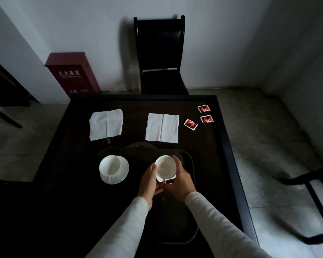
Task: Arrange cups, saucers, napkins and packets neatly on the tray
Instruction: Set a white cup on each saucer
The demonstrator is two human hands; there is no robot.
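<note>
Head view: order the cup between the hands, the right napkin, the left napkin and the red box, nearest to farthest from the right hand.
1. Cup: gripped by the right hand.
2. Right napkin: on the table, straight ahead.
3. Left napkin: on the table, far left.
4. Red box: on the floor beyond the table.

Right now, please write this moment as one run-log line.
left hand, right hand: holding cup with saucer over tray | other cup: on other saucer, untouched | napkins, packets: on table
</note>
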